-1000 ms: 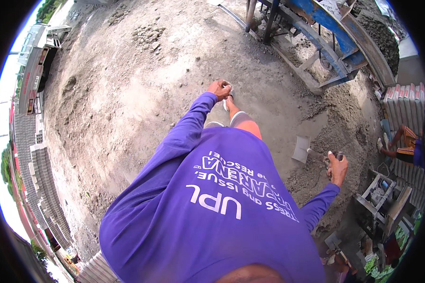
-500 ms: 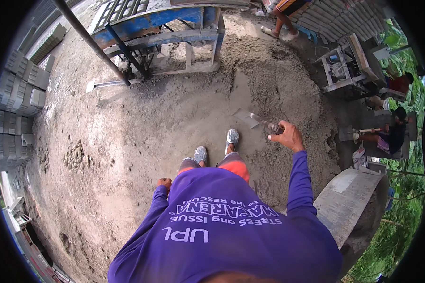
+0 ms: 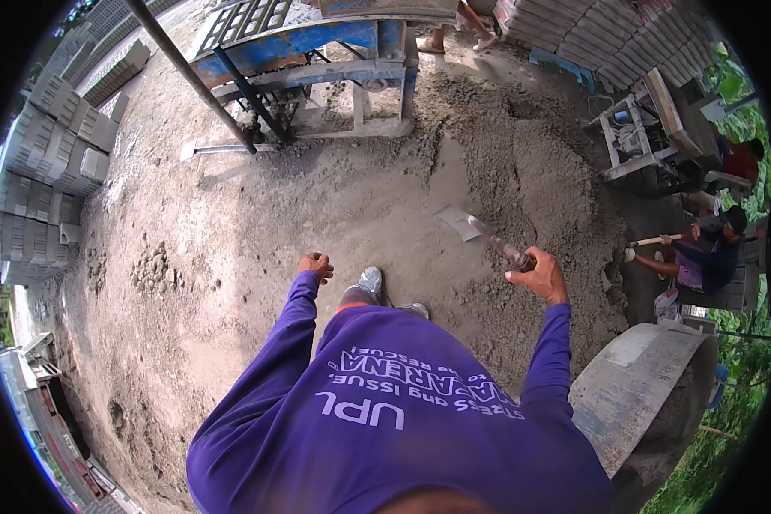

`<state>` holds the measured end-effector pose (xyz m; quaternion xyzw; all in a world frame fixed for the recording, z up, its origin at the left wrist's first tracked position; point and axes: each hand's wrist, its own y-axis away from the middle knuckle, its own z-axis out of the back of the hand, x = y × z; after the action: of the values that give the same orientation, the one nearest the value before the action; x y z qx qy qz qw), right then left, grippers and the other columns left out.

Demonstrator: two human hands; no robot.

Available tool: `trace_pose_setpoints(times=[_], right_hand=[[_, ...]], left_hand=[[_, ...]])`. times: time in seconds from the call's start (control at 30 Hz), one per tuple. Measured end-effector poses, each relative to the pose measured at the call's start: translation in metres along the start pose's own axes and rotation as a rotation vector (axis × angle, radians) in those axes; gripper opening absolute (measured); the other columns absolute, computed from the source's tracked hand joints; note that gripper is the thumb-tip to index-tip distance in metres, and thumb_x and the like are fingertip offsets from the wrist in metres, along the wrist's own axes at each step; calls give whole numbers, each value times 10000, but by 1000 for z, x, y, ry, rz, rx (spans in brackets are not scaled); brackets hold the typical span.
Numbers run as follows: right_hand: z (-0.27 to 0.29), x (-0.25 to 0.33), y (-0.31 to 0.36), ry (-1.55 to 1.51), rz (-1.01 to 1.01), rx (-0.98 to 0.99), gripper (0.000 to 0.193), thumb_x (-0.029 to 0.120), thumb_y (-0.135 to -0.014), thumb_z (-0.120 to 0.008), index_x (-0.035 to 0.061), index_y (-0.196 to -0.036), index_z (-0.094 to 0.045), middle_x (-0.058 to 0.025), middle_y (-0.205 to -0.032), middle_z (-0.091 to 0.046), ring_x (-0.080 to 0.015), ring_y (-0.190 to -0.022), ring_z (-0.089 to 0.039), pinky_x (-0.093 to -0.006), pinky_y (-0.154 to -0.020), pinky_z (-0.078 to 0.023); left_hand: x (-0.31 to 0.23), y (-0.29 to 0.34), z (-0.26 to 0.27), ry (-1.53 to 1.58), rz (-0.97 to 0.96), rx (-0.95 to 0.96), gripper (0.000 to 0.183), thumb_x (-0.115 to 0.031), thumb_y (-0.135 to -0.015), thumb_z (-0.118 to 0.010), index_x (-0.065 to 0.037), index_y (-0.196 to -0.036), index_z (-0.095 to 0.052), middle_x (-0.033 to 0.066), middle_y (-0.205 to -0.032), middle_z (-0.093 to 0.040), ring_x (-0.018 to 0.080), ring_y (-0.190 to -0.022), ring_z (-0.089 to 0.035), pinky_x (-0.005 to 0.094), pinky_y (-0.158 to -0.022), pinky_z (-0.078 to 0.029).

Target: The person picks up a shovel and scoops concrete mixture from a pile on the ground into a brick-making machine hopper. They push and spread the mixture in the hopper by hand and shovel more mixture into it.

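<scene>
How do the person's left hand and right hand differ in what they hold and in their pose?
The right hand grips the handle of a trowel, while the left hand holds nothing. The right hand is raised out to the side over the sand; the left hand hangs loosely curled near the grey shoe. Both come out of purple sleeves.

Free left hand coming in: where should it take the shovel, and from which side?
Probably on the bare handle between the right hand and the blade. The shovel slants down and away with its blade near the sand, so that stretch is exposed. The left hand hangs empty; bring it across from the left, gripping from above.
</scene>
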<state>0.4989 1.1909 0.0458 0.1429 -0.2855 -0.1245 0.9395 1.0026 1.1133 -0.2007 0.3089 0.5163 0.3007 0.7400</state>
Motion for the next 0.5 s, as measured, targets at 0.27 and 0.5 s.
trace_pose_setpoints(times=[0.27, 0.5], right_hand=[[11, -39, 29, -151, -25, -47, 408, 339, -673, -765, 15, -832, -575, -83, -710, -565, -230, -634, -539, -401, -597, -434], [34, -40, -6, -54, 1, -229, 416, 367, -691, -748, 34, -902, -613, -149, -797, -644, -312, -701, -638, -435, -608, -478]], left_hand=[[81, 96, -62, -278, 92, 223, 424, -320, -835, -513, -19, -1122, -595, 139, -885, -700, 250, -753, -692, 385, -626, -565], [142, 162, -73, -603, -283, 253, 424, -405, -845, -518, -80, -1066, -676, 165, -1084, -661, 313, -1018, -626, 378, -892, -483]])
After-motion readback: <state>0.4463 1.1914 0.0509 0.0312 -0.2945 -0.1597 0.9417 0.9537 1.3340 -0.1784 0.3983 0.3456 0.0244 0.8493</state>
